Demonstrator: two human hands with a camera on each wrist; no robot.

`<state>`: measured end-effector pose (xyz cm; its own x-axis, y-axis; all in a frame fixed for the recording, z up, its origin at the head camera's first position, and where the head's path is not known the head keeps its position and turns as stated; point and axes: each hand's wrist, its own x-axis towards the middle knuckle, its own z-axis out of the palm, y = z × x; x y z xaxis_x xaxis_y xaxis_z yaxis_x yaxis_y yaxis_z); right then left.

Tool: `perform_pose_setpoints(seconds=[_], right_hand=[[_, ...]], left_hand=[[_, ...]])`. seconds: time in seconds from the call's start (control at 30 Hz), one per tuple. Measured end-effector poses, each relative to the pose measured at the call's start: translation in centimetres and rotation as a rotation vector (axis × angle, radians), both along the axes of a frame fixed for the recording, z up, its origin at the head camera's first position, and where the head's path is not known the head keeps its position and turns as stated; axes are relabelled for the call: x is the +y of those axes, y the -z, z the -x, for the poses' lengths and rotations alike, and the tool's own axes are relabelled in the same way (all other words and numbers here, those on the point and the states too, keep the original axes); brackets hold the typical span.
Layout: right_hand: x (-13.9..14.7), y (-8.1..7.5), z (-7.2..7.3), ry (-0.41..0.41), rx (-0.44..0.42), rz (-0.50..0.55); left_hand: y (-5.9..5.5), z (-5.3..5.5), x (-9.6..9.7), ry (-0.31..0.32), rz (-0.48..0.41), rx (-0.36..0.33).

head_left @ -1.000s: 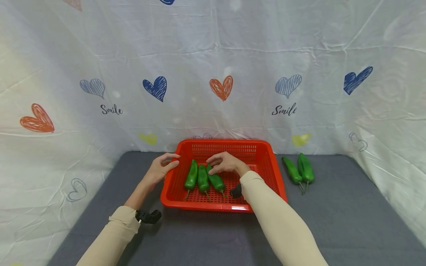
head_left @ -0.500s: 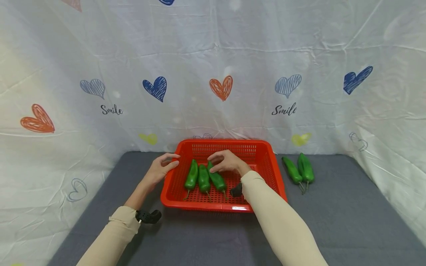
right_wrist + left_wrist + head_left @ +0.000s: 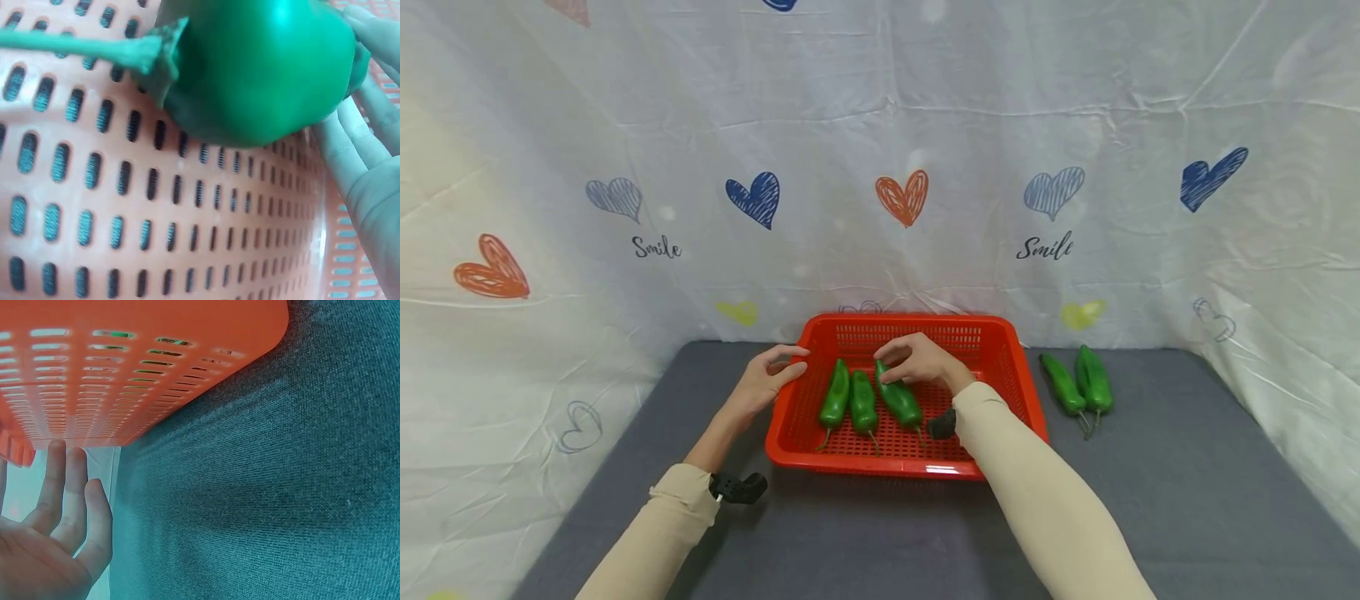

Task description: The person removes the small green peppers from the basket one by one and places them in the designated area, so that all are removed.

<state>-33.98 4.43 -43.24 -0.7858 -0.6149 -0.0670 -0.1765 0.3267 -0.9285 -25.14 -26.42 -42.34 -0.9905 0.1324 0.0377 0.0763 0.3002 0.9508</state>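
Right hand (image 3: 922, 365): I see thumb and fingers pinching the upper end of a green pepper, at the centre of my head view.
Pinched pepper (image 3: 902, 406): inside the basket, lower centre of the head frame, slanting, stem toward the bottom; in the right wrist view its body fills the upper middle, stem pointing to the left edge.
Left hand (image 3: 758, 387): fingers loosely extended at the basket's left rim; I cannot tell how firmly it touches.
Red basket (image 3: 865, 463): lower centre, slotted walls and floor.
Neighbouring peppers: a middle pepper (image 3: 863, 402) and a leftmost pepper (image 3: 834, 398) lie in the basket, left of the pinched one.
Outside pair: two green peppers (image 3: 1093, 383) side by side on the grey surface (image 3: 1187, 475), right of the basket.
Backdrop: white cloth (image 3: 831, 92) with hearts and "Smile", across the upper frame.
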Motion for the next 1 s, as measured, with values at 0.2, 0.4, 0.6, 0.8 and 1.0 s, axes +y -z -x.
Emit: perform_pose_setpoints(seconds=[0.2, 0.4, 0.6, 0.8, 1.0], right_hand=[[0.3, -0.6, 0.2, -0.008, 0.024, 0.003], [0.5, -1.4, 0.4, -0.012, 0.041, 0.032], [1.0, -2.0, 0.9, -0.011, 0.056, 0.067], [2.0, -2.7, 0.9, 0.021, 0.059, 0.076], [2.7, -3.4, 0.8, 0.038, 0.048, 0.112]], left_hand=[[0.1, 0.1, 0.0, -0.002, -0.002, -0.007], [0.1, 0.1, 0.0, 0.003, -0.011, -0.01], [0.0, 0.0, 0.0, 0.009, -0.018, -0.007], [0.0, 0.1, 0.0, 0.008, -0.015, -0.005], [0.0, 0.1, 0.0, 0.004, -0.02, -0.01]])
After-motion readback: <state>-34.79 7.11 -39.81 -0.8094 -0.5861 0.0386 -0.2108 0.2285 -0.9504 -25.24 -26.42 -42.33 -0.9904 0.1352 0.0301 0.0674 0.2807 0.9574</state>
